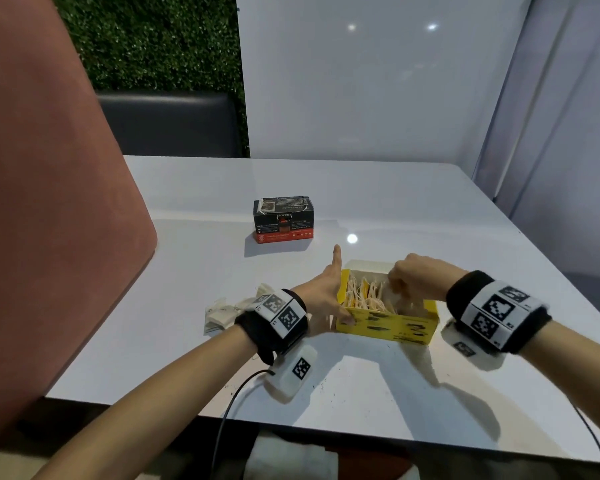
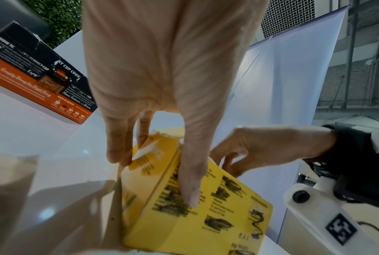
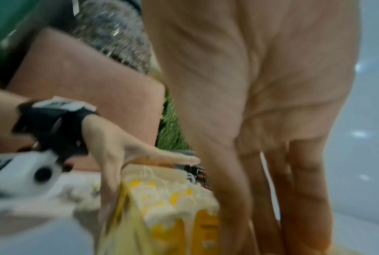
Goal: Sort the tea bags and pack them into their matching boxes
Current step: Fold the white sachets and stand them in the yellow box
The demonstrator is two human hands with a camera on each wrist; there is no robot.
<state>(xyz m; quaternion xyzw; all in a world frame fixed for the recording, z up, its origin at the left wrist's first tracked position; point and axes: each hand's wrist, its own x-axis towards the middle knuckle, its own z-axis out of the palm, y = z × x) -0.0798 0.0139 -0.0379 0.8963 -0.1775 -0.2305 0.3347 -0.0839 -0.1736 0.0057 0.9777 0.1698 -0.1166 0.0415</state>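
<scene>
Steadying the open yellow cardboard tea box (image 1: 388,323), the left hand (image 1: 326,289) clasps its left end: the thumb presses the near printed wall, as the left wrist view shows, while the straight fingers (image 2: 116,138) lie against the end flap. From the head camera one digit points away toward the far side of the table. The right hand (image 1: 413,275) reaches down into the box from the right, its fingers bunched among the tea bags; whether it pinches one cannot be told, since the right wrist view is blurred. The box stands on the glossy white table (image 1: 361,188), near the person and right of centre, packed with a row of pale paper tea bags with strings and yellow tags (image 1: 364,292). Black scribbles cover the print on its near wall. A small heap of loose white tea bags (image 1: 222,310) lies on the table just left of the left wrist, partly hidden by the black wristband. Farther off, well apart from the yellow box, stands a closed black and orange cardboard tea box (image 1: 283,220).
</scene>
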